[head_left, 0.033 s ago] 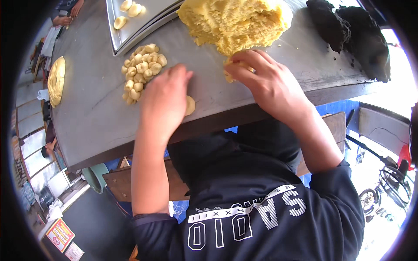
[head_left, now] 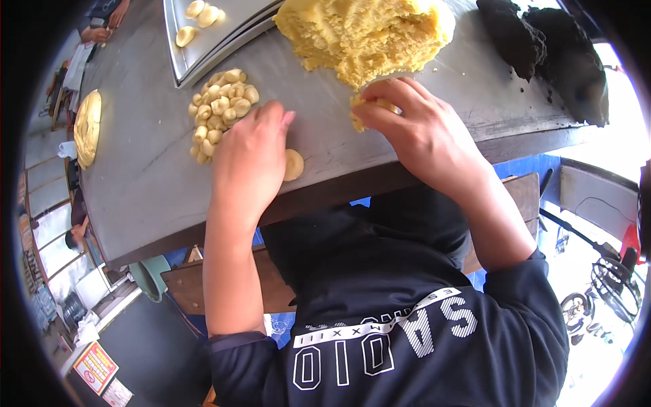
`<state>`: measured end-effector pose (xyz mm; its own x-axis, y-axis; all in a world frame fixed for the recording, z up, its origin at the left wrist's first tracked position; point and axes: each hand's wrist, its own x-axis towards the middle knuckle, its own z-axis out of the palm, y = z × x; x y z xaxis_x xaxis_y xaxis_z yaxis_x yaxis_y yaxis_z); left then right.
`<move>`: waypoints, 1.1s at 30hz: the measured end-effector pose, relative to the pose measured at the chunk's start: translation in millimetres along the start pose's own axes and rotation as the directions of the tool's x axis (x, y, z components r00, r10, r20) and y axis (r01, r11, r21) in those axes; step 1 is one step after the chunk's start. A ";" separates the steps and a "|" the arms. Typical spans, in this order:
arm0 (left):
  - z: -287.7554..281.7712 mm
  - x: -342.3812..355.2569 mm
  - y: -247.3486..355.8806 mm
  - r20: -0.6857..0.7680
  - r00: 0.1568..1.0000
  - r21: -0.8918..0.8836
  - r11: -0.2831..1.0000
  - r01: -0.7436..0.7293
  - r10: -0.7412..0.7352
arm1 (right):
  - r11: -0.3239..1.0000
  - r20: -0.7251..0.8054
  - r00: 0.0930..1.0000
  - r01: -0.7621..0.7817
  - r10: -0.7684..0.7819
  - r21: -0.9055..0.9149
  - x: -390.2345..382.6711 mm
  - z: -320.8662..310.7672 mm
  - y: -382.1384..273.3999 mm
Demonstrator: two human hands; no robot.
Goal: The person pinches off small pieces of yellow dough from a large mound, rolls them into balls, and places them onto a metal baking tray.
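My left hand (head_left: 251, 152) is over the table beside a pile of small pale dough balls (head_left: 220, 105). Its fingers are curled together, and whatever they may hold is hidden. A flat round of pale dough (head_left: 293, 165) lies just right of that hand, close to the table's near edge. Farther right, the fingers of my right hand (head_left: 427, 125) are closed around a lump of crumbly yellow dough (head_left: 357, 121), which shows at the fingertips. A large rough mound of the same yellow dough (head_left: 363, 41) sits just beyond it.
At the back left, a metal tray (head_left: 178, 64) holds a few dough pieces. A smooth yellow dough slab (head_left: 88, 129) lies at the far left. Black dough-like lumps (head_left: 566, 61) occupy the right end. Another person's hands (head_left: 102, 32) show at the top left.
My left hand has shifted slightly left, exposing more of the flat dough round. My right hand has barely moved and keeps hold of the yellow dough.
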<state>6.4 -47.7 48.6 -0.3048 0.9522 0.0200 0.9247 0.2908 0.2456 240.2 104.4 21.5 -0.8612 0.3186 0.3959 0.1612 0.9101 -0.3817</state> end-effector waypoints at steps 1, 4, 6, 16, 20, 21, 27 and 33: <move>-2.6 -5.7 5.1 -0.033 0.999 0.077 0.997 0.010 -0.007 | 1.000 0.003 1.000 -0.001 0.001 0.007 0.3 -3.2 -1.6; 16.0 -18.4 9.0 -0.166 0.981 0.145 0.986 -0.080 0.103 | 0.978 0.021 0.996 -0.086 0.084 0.188 2.2 -7.8 -6.6; 20.7 -24.0 -1.7 -0.168 0.984 0.061 0.997 -0.043 0.053 | 0.997 -0.072 0.995 -0.073 0.075 0.033 3.5 -4.8 -10.3; -20.6 -25.8 -37.5 -0.284 0.869 -0.953 0.219 -0.209 -0.406 | 0.980 -0.065 0.995 0.059 -0.073 -0.187 5.6 8.5 0.2; -10.9 -51.7 -75.1 -0.329 0.844 -0.207 0.905 0.372 -0.423 | 0.982 -0.116 0.987 -0.123 0.107 -0.140 -1.9 2.8 -16.5; -5.2 -52.5 -83.6 -0.396 0.853 -0.148 0.940 0.307 -0.341 | 0.993 -0.106 0.994 -0.050 0.039 -0.104 -2.7 3.3 -15.4; 6.6 -74.7 -104.2 -0.374 0.840 -0.209 0.918 0.338 -0.394 | 0.996 -0.070 0.997 -0.037 0.031 -0.080 5.9 -6.1 5.0; 6.3 -77.9 -78.5 -0.180 0.882 -0.924 0.383 0.001 -0.436 | 0.996 0.044 0.999 0.006 -0.003 -0.083 20.1 3.0 -2.4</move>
<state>-41.1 -144.1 21.8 -0.7132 0.6958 0.0848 0.1429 0.0258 0.9894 221.0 107.8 27.8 -0.8818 0.3044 0.3602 0.1955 0.9310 -0.3082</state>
